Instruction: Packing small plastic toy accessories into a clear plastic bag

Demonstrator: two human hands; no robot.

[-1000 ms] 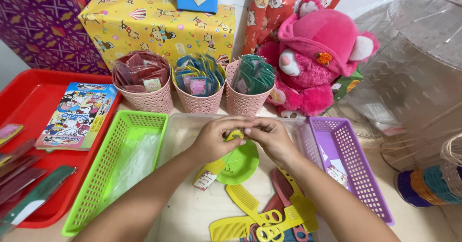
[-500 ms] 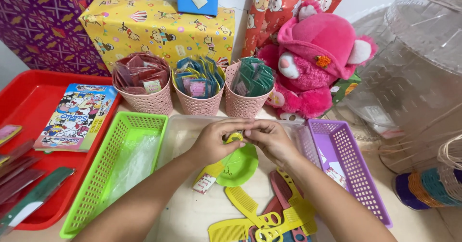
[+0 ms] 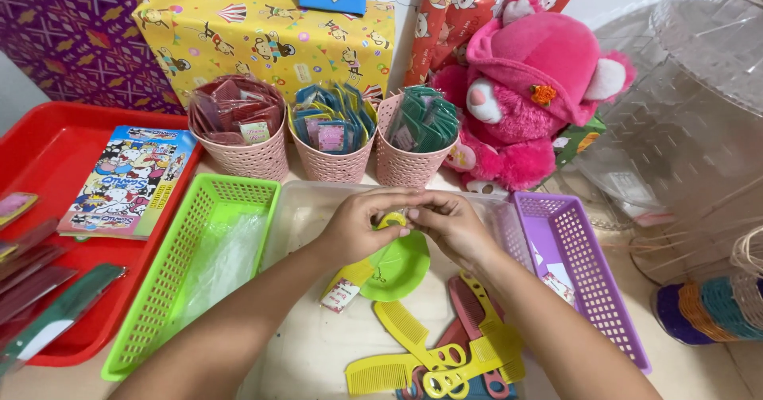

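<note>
Colours only:

- Small yellow piece [image 3: 391, 219] pinched over a green round mirror [image 3: 395, 266].
- Yellow combs [image 3: 433, 351] heaped with dark pink ones [image 3: 469, 308].
- Lime green basket [image 3: 191, 273] to one side, purple basket [image 3: 584, 277] to the other.
- Three pale pink woven cups [image 3: 330, 164], filled in turn with dark red, blue and green packets.
- Red tray [image 3: 40, 149] under a multicoloured cartoon booklet [image 3: 127, 179].
- Yellow box [image 3: 262, 30] printed with animals; purple box [image 3: 75, 34] in a diamond pattern.
- Bright pink plush [image 3: 528, 90] with white ears.
</note>
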